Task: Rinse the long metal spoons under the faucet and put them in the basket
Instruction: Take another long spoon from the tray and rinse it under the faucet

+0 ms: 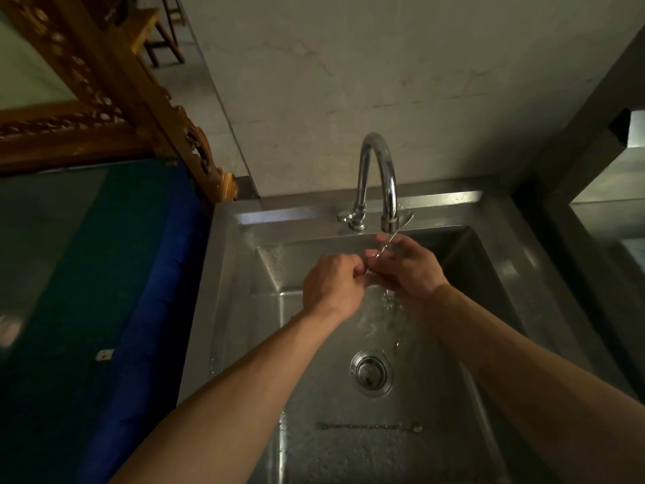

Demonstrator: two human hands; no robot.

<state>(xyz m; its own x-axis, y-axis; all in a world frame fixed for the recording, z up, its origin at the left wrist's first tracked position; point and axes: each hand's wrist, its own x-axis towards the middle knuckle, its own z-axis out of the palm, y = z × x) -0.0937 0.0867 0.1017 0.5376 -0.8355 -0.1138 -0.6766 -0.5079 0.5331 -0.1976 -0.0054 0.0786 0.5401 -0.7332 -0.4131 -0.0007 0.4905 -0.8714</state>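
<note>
Both my hands meet under the running faucet (378, 179) over the steel sink (265, 274). My left hand (331, 284) and my right hand (408, 270) hold a thin long metal spoon (385, 244) between them, fingers curled round it. Its thin shaft rises through the water stream just below the spout; most of it is hidden by my fingers. A second long twisted metal spoon (370, 426) lies flat on the sink floor near the front. No basket is in view.
The drain (371, 373) sits in the middle of the sink floor, with water splashing above it. A blue and green cloth-covered surface (104, 274) lies to the left under a carved gold frame (115, 99). A steel counter (607, 211) stands to the right.
</note>
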